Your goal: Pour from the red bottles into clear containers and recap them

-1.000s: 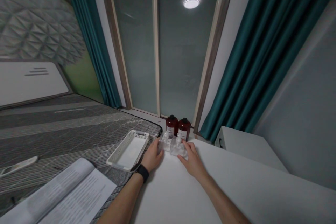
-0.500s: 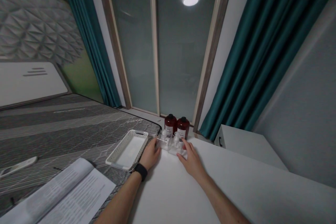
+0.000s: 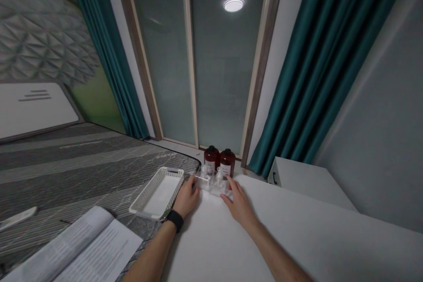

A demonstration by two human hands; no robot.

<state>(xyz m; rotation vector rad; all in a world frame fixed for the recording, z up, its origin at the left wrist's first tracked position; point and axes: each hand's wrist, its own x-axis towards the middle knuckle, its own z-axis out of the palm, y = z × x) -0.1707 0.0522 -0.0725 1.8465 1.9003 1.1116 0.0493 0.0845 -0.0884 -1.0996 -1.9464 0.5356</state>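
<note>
Both hands are at a low clear plastic holder [image 3: 205, 183] on the white tabletop [image 3: 218, 238]. Small whitish clear pieces [image 3: 219, 177] stand up from it; their exact kind is too small to tell. My left hand [image 3: 186, 197], with a black watch on the wrist, grips the holder's left end. My right hand [image 3: 240, 202] closes around its right end, thumb and fingers on either side. Just behind the holder stand two upright dark red bottles, the left bottle [image 3: 211, 156] and the right bottle [image 3: 227, 161], with black caps and pale labels.
Left of my left hand, a white perforated basket [image 3: 135, 208] lies on the grey patterned bed [image 3: 99, 158]. An open book [image 3: 95, 246] and a white handheld object [image 3: 20, 218] lie there too. A white cabinet [image 3: 307, 180] stands at the right, below teal curtains [image 3: 291, 97].
The whole view has shifted slightly left and a little down. Both hands keep their places at the clear plastic holder, which has hardly moved against the bottles.
</note>
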